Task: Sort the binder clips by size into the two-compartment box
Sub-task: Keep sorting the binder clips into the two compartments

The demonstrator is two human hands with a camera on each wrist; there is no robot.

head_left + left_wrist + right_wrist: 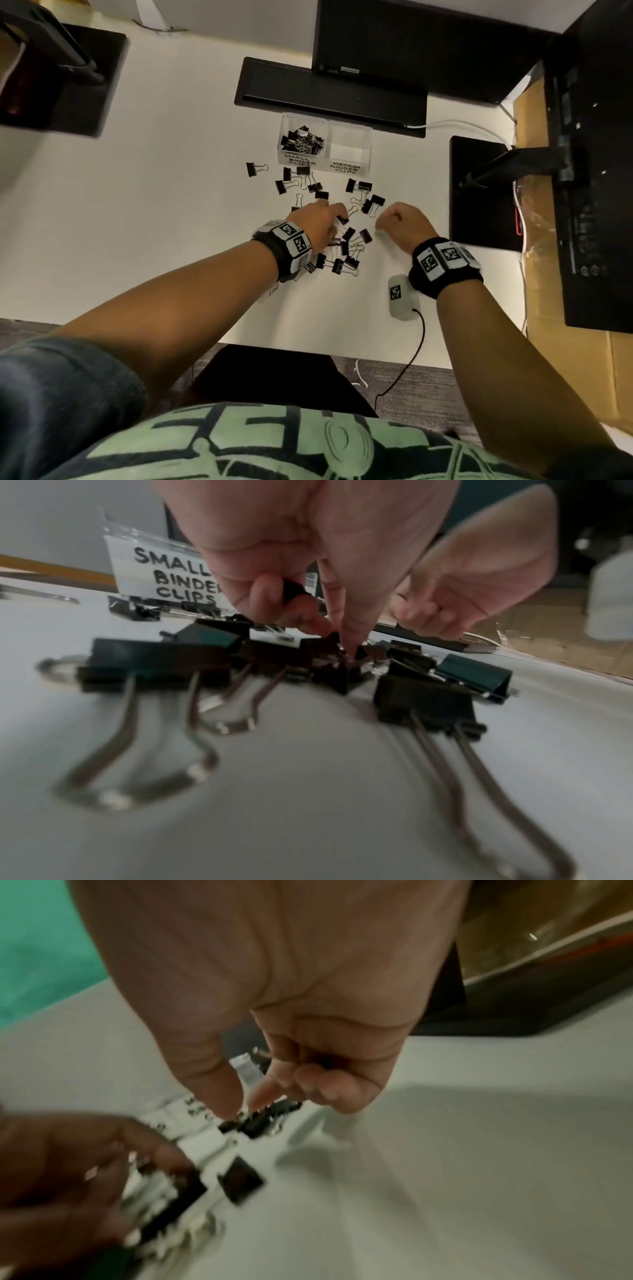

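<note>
White worktop (171, 205), loose binder clips (346, 240) before labelled box (368, 137).
Left hand (315, 222) pinches small clips (gathering several per trip); right hand (404, 224) curled, contents unclear.

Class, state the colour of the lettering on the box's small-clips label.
Black lettering on the white label; the left wrist view shows it best.

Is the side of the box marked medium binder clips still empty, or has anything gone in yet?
Empty. In the head view the medium compartment shows only its bare pale floor, while the small compartment beside it holds a heap of black clips.
</note>
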